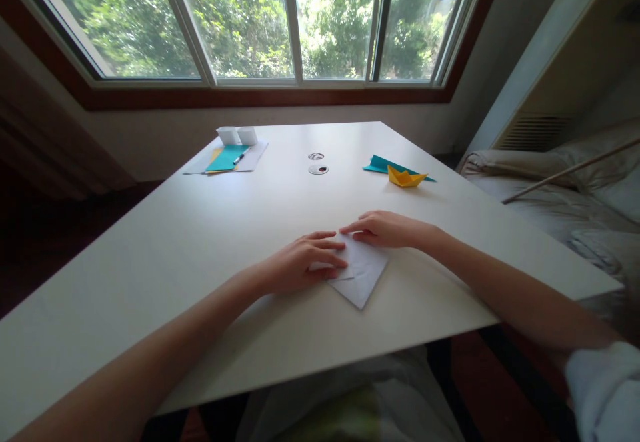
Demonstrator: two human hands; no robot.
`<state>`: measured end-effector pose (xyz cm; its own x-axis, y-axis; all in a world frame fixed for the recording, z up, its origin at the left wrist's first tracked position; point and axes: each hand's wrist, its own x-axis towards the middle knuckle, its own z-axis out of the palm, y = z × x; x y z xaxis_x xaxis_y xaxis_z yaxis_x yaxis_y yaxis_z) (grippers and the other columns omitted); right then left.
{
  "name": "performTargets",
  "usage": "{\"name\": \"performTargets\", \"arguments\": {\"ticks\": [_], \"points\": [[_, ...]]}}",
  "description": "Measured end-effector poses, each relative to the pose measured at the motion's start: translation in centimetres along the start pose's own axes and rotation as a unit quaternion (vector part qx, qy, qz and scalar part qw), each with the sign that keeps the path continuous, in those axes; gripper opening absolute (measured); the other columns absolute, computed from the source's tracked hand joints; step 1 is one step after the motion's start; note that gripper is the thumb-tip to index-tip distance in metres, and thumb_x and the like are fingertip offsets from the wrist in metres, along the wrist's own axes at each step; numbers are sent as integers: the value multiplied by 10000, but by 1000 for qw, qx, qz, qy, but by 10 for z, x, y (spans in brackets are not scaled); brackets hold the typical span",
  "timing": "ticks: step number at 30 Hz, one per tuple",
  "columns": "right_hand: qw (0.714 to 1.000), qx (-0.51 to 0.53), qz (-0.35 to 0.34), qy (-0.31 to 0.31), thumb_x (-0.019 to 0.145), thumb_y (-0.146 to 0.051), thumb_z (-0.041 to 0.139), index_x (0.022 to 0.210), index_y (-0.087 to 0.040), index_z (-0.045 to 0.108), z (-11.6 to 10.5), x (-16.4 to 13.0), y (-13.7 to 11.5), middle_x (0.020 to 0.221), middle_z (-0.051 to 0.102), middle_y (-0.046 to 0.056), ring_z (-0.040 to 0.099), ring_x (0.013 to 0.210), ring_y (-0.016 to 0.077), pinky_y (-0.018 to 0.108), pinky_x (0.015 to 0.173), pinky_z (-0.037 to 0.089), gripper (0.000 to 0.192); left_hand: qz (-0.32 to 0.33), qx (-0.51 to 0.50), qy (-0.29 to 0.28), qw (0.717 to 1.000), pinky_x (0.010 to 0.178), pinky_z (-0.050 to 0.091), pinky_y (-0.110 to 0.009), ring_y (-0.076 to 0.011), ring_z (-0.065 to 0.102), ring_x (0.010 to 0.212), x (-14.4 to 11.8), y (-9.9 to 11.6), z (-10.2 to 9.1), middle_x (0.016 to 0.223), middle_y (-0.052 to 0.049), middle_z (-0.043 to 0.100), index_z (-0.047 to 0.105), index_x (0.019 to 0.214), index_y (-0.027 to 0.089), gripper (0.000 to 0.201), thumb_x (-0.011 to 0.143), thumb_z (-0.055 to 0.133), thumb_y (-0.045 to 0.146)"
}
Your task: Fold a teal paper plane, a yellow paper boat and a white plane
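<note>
On the white table (pixel 200 242), right in front of me, both hands sit on a folded white paper (pixel 361 275). The left hand (pixel 300 263) lies flat, fingers stretched out and pressing down on the paper's left part; it covers that side, so I can't see the fold beneath. The right hand (pixel 383 229) rests on the upper edge, fingers curled loosely, fingertips touching the sheet. Neither hand pinches anything. The paper's lower corner points toward me, near the table's front edge.

Further off, a yellow boat (pixel 406 177) of folded paper sits on a teal sheet (pixel 383 164), right of centre. At the far left, a teal paper (pixel 227 157) lies on white sheets with a pen (pixel 241 157) across it, and two white boxes (pixel 237 135) stand just behind; what they are I can't make out. Two round holes (pixel 318 163) show mid-table, contents unclear. No writing is readable anywhere. My right sleeve is cut off at the frame's corner.
</note>
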<state>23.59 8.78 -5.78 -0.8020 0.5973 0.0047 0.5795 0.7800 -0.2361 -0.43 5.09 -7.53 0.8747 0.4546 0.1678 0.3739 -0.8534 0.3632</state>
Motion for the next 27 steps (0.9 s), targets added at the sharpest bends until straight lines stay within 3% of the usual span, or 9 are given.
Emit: {"name": "performTargets", "arguments": {"ticks": [5, 9, 13, 21, 27], "points": [[998, 16, 52, -10, 864, -334, 451, 1204, -228, 529, -7, -3, 1, 998, 654, 64, 593, 820, 176, 259, 669, 407, 364, -53, 43, -6, 998, 1025, 321, -383, -218, 346, 1267, -2, 1, 2, 1306, -9, 496, 497, 1206, 278, 361, 853, 506, 356], [993, -1, 120, -22, 851, -417, 444, 927, -185, 623, -16, -6, -2, 847, 659, 58, 567, 700, 158, 241, 569, 359, 302, -68, 88, -27, 993, 1033, 282, -412, -245, 302, 1293, -4, 3, 0, 1379, -28, 414, 431, 1265, 284, 430, 869, 440, 452], [986, 9, 152, -71, 834, -526, 416, 772, -180, 621, -22, -10, -8, 731, 644, 47, 533, 600, 140, 243, 514, 319, 407, -95, 131, -45, 986, 1010, 276, -466, -289, 283, 1300, -6, 6, -2, 1424, -76, 335, 462, 1231, 270, 453, 867, 382, 529], [973, -12, 208, -102, 738, -588, 508, 735, -184, 616, -22, -9, -21, 708, 629, 44, 510, 576, 146, 256, 487, 300, 418, -94, 151, -43, 983, 998, 280, -467, -291, 300, 1283, -5, 5, -1, 1409, -89, 351, 480, 1203, 271, 448, 857, 392, 541], [974, 37, 215, -67, 718, -486, 579, 756, -180, 597, -19, -8, -22, 750, 627, 37, 537, 649, 146, 235, 521, 346, 309, -87, 157, -44, 983, 1001, 270, -473, -294, 304, 1277, -4, 4, -1, 1404, -86, 358, 481, 1197, 274, 446, 858, 380, 546]]}}
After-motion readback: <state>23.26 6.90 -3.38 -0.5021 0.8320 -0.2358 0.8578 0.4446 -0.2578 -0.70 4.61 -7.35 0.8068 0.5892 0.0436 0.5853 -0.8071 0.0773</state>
